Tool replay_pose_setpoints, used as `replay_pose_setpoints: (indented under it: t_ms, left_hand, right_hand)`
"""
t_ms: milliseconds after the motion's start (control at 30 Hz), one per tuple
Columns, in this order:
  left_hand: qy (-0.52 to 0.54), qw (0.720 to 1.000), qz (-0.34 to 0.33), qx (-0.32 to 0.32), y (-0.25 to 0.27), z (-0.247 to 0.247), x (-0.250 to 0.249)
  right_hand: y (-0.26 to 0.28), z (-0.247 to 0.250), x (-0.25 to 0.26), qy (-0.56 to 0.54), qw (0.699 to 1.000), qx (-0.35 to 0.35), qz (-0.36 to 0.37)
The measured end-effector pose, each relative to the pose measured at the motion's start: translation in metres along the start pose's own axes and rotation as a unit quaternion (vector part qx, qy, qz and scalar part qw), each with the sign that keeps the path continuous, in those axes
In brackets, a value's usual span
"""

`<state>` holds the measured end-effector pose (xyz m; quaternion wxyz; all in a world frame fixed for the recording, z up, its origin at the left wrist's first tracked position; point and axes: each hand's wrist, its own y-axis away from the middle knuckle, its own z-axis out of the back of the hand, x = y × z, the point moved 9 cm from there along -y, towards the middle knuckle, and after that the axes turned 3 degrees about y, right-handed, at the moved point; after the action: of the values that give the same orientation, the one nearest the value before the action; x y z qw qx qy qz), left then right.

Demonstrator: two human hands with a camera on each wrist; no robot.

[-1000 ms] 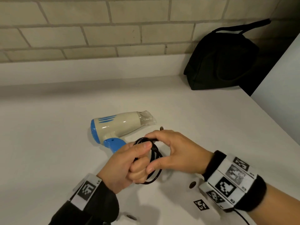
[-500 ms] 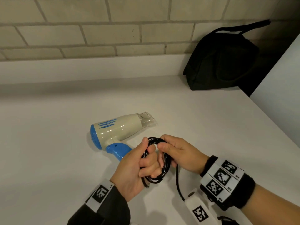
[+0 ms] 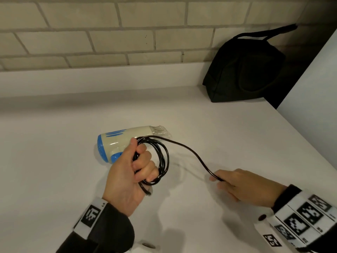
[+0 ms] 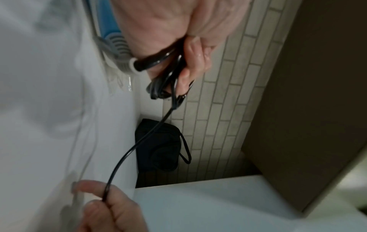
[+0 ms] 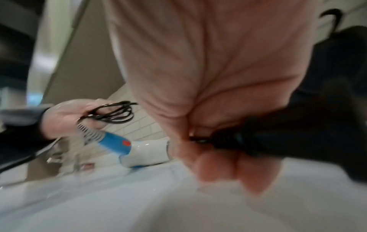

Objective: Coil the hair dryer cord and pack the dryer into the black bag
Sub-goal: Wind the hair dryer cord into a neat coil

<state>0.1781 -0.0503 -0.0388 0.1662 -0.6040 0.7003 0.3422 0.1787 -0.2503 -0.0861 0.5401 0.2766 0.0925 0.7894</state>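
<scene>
In the head view we see our left hand [image 3: 131, 172] at lower centre, its fingers curled tight around several loops of the black cord [image 3: 162, 157]. One free strand runs down to the right into our right hand [image 3: 242, 187], whose thumb and fingers pinch it. The hair dryer [image 3: 124, 139] lies on the white counter [image 3: 54, 161] just above the left hand, nozzle toward the right. The black bag [image 3: 244, 70] stands in the upper right against the brick wall [image 3: 109, 39], well apart from both hands.

Only the left wrist view shows the ribbed white strain relief [image 4: 132, 63] where the cord leaves the blue handle, beside the palm. Only the right wrist view shows a red switch [image 5: 126, 143] on that handle and a thick black piece [image 5: 268, 138] at the right hand's fingers; it may be the plug, but blur keeps us from telling.

The left hand covers part of the dryer's handle in the head view. The bag's opening cannot be made out in any view. The right wrist view is heavily smeared.

A pale panel [image 3: 313, 110] bounds the counter at the right of the head view, with a dark gap beside the bag. Bare counter lies between dryer and bag.
</scene>
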Motion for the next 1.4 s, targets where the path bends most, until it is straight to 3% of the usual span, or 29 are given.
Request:
replay_pose_setpoints:
  t_ms: [133,233,333,433,533,733,833,933,1100,1266,1400]
  left_hand:
    - [-0.159,0.982,-0.098,-0.027,0.005,-0.01,-0.013]
    - [-0.351,0.916,-0.195,-0.002,0.012,-0.03,-0.012]
    - [-0.438,0.862,-0.245,0.075,0.018,-0.046,0.001]
    - [-0.507,0.82,-0.229,0.134,0.021,-0.047,0.017]
    - [-0.494,0.835,-0.168,0.176,0.024,-0.043,0.027]
    - [-0.449,0.872,-0.049,0.187,0.022,-0.038,0.032]
    - [-0.414,0.885,0.035,0.212,0.017,-0.034,0.043]
    - [-0.349,0.899,0.094,0.248,0.019,-0.036,0.05]
    - [-0.252,0.904,0.171,0.299,0.024,-0.038,0.048]
    - [-0.173,0.901,0.236,0.321,0.032,-0.04,0.052]
    - [-0.167,0.929,0.203,0.261,0.021,-0.036,0.044]
  right_hand:
    - [0.013,0.017,0.038,0.214,0.971,-0.107,0.023]
    - [0.03,0.016,0.095,0.307,0.931,-0.164,0.111]
    - [0.051,0.024,0.132,0.309,0.906,-0.202,0.206]
    - [0.064,0.052,0.139,0.282,0.911,-0.218,0.206]
    - [0.061,0.065,0.123,0.217,0.932,-0.217,0.195]
    - [0.039,0.08,0.096,0.051,0.954,-0.248,0.159]
    - [0.035,0.09,0.097,0.064,0.937,-0.304,0.159]
    - [0.04,0.097,0.107,0.096,0.906,-0.357,0.207]
    - [0.025,0.092,0.106,0.109,0.882,-0.367,0.275]
    - [0.002,0.086,0.096,-0.013,0.887,-0.396,0.237]
    - [-0.018,0.057,0.096,-0.241,0.899,-0.295,0.218]
